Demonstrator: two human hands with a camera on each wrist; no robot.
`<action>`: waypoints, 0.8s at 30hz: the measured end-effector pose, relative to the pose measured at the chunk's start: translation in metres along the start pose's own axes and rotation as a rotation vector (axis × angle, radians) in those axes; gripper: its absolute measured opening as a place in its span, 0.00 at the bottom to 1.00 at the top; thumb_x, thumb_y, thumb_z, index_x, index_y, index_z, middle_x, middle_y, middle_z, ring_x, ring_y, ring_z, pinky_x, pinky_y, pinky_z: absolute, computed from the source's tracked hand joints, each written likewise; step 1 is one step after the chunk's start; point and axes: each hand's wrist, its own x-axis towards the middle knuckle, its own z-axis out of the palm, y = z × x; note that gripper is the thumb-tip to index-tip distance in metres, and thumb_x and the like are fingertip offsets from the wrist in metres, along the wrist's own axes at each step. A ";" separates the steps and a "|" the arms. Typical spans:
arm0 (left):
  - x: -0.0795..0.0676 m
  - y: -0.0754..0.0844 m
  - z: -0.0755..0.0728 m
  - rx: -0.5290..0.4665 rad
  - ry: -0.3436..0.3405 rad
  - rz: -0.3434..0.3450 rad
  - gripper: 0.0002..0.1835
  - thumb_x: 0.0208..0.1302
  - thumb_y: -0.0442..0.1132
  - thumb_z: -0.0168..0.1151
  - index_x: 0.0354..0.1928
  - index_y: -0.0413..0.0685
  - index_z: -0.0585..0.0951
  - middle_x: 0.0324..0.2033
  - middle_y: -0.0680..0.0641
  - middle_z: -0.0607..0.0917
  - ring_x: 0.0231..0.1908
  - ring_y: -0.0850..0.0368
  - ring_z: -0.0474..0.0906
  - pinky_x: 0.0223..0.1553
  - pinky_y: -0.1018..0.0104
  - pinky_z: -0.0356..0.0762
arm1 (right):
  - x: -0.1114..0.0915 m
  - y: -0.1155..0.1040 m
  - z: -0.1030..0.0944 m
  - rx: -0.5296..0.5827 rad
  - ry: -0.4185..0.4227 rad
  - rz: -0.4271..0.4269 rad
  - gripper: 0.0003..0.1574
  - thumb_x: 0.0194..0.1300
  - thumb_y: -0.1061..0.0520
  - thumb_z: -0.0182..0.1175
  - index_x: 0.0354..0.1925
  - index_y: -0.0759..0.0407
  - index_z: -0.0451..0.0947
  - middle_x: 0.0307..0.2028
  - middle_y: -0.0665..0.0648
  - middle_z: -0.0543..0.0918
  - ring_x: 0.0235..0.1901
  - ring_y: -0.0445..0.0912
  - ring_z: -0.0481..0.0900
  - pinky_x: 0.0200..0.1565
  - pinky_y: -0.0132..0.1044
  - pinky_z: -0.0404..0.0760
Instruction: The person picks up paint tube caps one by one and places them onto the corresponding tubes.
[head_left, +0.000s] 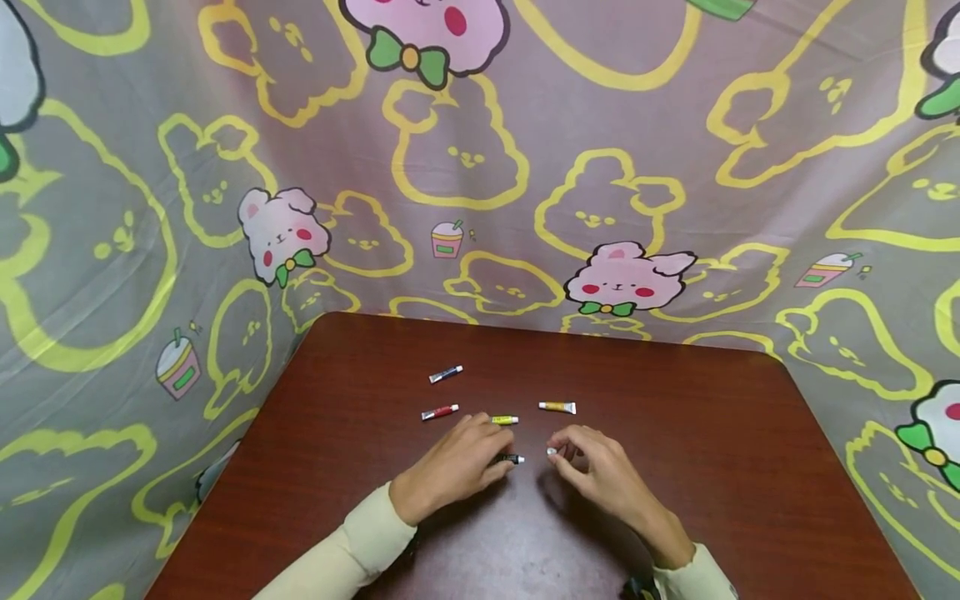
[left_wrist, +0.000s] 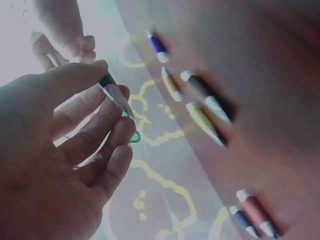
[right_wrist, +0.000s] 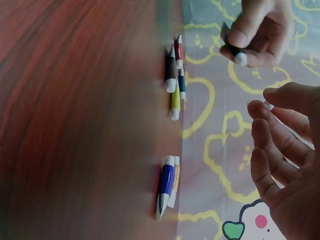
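Observation:
My left hand holds a small black paint tube between thumb and fingers. The tube's white end points toward the right hand. A short gap away, my right hand pinches a small white cap between thumb and index finger, its other fingers loosely bent. Both hands are raised over the table, as the wrist views show. Just beyond the left hand lies a yellow paint tube, partly covered by the fingers in the head view.
Farther back on the brown table lie a red tube, a dark blue tube and an ochre tube. The wrist views add a purple tube and a dark brown one. A patterned curtain encloses the table.

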 end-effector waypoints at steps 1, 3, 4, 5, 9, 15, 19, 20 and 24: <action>0.002 0.001 -0.002 -0.001 0.006 0.002 0.08 0.65 0.51 0.67 0.37 0.58 0.80 0.34 0.60 0.84 0.37 0.61 0.72 0.41 0.65 0.69 | 0.000 0.000 0.000 -0.003 0.001 -0.009 0.10 0.61 0.60 0.70 0.39 0.49 0.80 0.33 0.38 0.80 0.31 0.32 0.76 0.29 0.33 0.80; 0.005 0.003 -0.005 -0.001 0.014 0.007 0.08 0.66 0.51 0.67 0.37 0.58 0.80 0.34 0.61 0.84 0.37 0.61 0.71 0.41 0.65 0.69 | 0.000 -0.002 0.000 -0.006 0.005 -0.035 0.10 0.61 0.60 0.70 0.39 0.50 0.81 0.34 0.40 0.81 0.30 0.34 0.77 0.30 0.33 0.79; 0.006 0.005 -0.007 -0.004 0.019 0.009 0.08 0.66 0.51 0.66 0.37 0.58 0.80 0.34 0.61 0.84 0.37 0.61 0.71 0.42 0.66 0.69 | 0.000 -0.002 -0.001 -0.008 0.005 -0.045 0.10 0.61 0.60 0.70 0.39 0.50 0.81 0.35 0.40 0.81 0.30 0.34 0.77 0.31 0.33 0.79; 0.007 0.006 -0.008 -0.006 0.022 0.011 0.08 0.66 0.51 0.66 0.37 0.58 0.80 0.34 0.61 0.84 0.37 0.61 0.71 0.42 0.66 0.69 | 0.001 -0.003 -0.001 -0.012 0.005 -0.054 0.09 0.60 0.60 0.70 0.40 0.50 0.82 0.35 0.41 0.82 0.30 0.35 0.78 0.32 0.33 0.78; 0.011 0.012 -0.013 -0.016 0.039 0.020 0.08 0.65 0.50 0.67 0.37 0.59 0.80 0.34 0.61 0.84 0.36 0.61 0.71 0.41 0.66 0.69 | 0.000 -0.006 -0.001 -0.027 0.009 -0.068 0.11 0.58 0.59 0.71 0.40 0.50 0.82 0.34 0.42 0.82 0.30 0.36 0.78 0.36 0.30 0.75; 0.014 0.019 -0.016 -0.021 0.040 0.033 0.08 0.64 0.50 0.68 0.37 0.59 0.80 0.34 0.61 0.83 0.37 0.62 0.72 0.40 0.67 0.68 | -0.003 -0.008 0.000 -0.030 0.018 -0.072 0.12 0.57 0.59 0.72 0.38 0.47 0.80 0.31 0.41 0.80 0.31 0.36 0.76 0.37 0.27 0.73; 0.013 0.022 -0.016 -0.025 0.048 0.044 0.08 0.63 0.50 0.69 0.37 0.59 0.81 0.34 0.60 0.84 0.38 0.62 0.73 0.41 0.66 0.70 | -0.004 -0.011 0.000 -0.021 0.023 -0.083 0.12 0.57 0.59 0.72 0.38 0.48 0.81 0.31 0.41 0.80 0.31 0.36 0.76 0.38 0.26 0.72; 0.013 0.023 -0.016 -0.027 0.051 0.048 0.08 0.63 0.50 0.70 0.37 0.58 0.81 0.34 0.60 0.84 0.39 0.62 0.73 0.42 0.66 0.70 | -0.004 -0.012 0.000 -0.019 0.025 -0.086 0.12 0.57 0.58 0.72 0.38 0.48 0.81 0.31 0.41 0.80 0.31 0.36 0.76 0.38 0.26 0.72; 0.011 0.025 -0.015 -0.020 0.053 0.057 0.09 0.63 0.50 0.70 0.38 0.58 0.81 0.35 0.60 0.83 0.42 0.61 0.76 0.49 0.64 0.73 | -0.007 -0.015 0.001 -0.019 0.031 -0.096 0.12 0.57 0.58 0.73 0.38 0.49 0.82 0.32 0.41 0.81 0.32 0.36 0.76 0.39 0.24 0.72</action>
